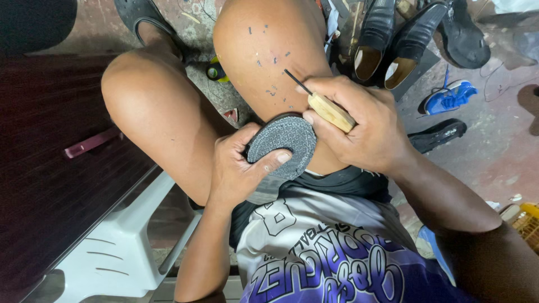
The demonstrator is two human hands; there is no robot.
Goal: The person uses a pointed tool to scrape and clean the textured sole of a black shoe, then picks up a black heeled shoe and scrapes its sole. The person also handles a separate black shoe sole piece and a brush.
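Gripping item one, the left hand [238, 168] was curled round a grey textured shoe sole [283, 147], thumb pressed flat across its lower face, fingers hidden behind it; the sole rested against the person's thigh, between both hands.

Item two: the right hand [359, 126] was closed in a fist round a wooden-handled awl [328, 111], whose thin dark point projected up and to the left, clear of the sole and not touching it.

Progress, as judged: the sole's face showed no stitching or thread, so the piercing work looked barely begun, if begun at all; the edge nearest the awl could not be read.

Surroundings: a pair of black loafers [393, 39] beyond the right hand; a blue sandal [449, 96] and a black insole [438, 133] to its right, on the concrete floor [494, 151]; a white plastic stool [118, 252] below the left hand.
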